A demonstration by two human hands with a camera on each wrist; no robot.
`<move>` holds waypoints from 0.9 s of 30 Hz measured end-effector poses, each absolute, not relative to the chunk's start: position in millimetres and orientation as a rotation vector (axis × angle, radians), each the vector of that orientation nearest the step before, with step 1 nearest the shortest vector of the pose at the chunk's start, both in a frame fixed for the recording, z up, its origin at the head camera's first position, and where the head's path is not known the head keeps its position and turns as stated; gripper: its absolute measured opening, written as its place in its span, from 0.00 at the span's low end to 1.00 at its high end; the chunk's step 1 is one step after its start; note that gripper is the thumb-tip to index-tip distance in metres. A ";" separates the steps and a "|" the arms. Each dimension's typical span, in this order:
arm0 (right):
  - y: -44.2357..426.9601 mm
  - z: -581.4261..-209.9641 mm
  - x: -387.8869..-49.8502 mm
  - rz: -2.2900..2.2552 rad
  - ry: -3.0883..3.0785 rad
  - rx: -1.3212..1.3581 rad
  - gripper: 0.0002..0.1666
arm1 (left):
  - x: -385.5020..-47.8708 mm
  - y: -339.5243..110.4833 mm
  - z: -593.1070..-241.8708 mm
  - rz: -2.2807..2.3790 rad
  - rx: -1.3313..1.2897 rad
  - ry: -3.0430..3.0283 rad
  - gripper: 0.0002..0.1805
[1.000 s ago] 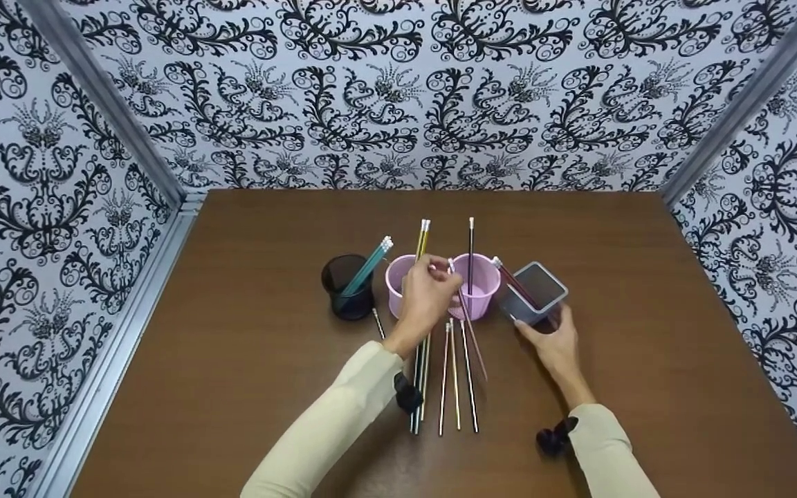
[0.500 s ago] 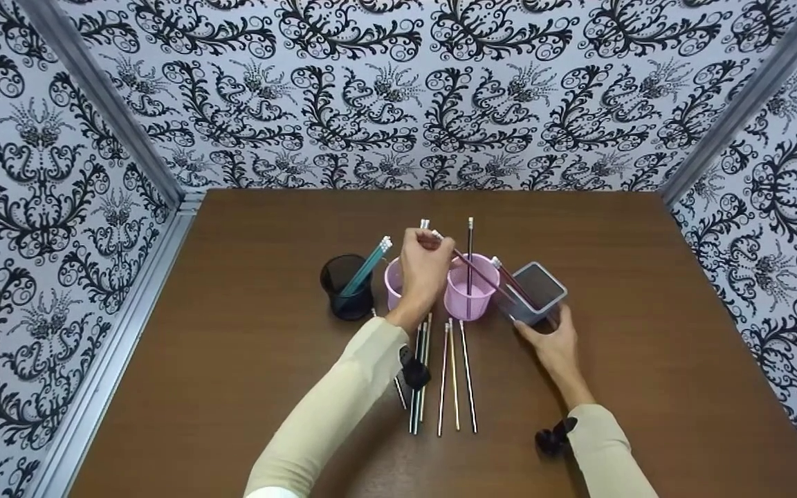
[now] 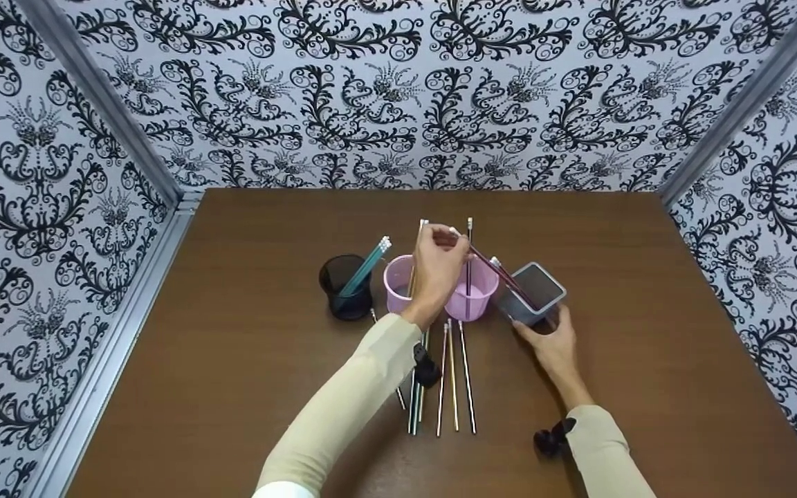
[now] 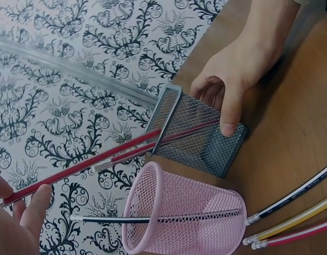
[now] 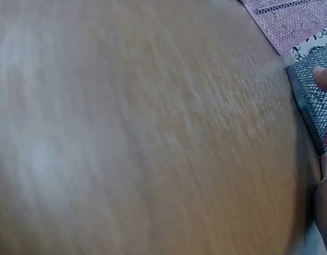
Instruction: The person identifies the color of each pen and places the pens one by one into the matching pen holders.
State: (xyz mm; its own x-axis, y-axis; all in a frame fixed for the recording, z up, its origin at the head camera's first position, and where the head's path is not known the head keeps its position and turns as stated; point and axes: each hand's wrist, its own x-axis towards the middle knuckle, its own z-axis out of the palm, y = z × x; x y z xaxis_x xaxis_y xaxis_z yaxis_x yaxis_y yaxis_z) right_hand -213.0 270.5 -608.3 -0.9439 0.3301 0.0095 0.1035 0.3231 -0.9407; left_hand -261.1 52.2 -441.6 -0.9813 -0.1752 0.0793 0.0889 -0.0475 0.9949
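Note:
My left hand pinches a red pencil close to its eraser end, above the right pink mesh cup. The pencil slants down to the right, its lower end inside the mouth of the square grey mesh cup. Another red pencil leans in that same cup. My right hand grips the grey cup from its near right side, thumb on the mesh wall. In the left wrist view a black pencil stands in the pink cup.
Left of these stand a second pink cup with pencils, partly behind my left hand, and a black mesh cup with teal pencils. Several loose pencils lie on the brown table in front. Patterned walls enclose it.
My left hand has lifted the red pencil from low before the right pink cup, then moved right, bringing its lower end into the grey cup. The right hand keeps its hold.

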 end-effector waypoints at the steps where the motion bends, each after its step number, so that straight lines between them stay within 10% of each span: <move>1: 270.8 -608.4 -212.8 1.673 -2.386 -0.398 0.51 | -260.3 53.7 -441.5 -2.112 0.079 -2.074 0.09; 27: 269.5 -608.5 -212.5 1.665 -2.377 -0.379 0.52 | -257.6 72.5 -466.4 -1.734 -0.026 -2.573 0.08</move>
